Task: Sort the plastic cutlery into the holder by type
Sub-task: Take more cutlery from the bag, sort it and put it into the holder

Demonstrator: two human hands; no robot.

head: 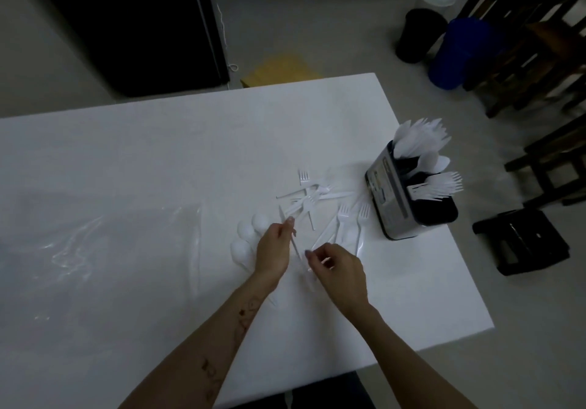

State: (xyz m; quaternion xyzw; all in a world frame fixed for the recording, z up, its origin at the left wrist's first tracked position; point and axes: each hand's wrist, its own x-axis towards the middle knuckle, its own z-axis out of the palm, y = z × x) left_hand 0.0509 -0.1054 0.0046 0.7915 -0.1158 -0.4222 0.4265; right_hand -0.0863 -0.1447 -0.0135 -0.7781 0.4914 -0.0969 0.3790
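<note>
White plastic cutlery lies loose on the white table (158, 161): a pile of forks and knives (309, 198), two forks (348, 221) beside it, and spoons (250, 234) left of my hands. My left hand (276, 247) pinches a white knife (287, 223) by its handle, blade pointing away. My right hand (336, 269) has its fingers curled round thin white handles near the knife's lower end. The black cutlery holder (409, 199) stands at the table's right edge, holding knives, spoons and forks in separate compartments.
A clear plastic bag (95, 240) lies flat on the table's left half. Off the table to the right are dark wooden chairs (523, 44), a black stool (523, 240), a blue bin (456, 53) and a black bin (418, 34).
</note>
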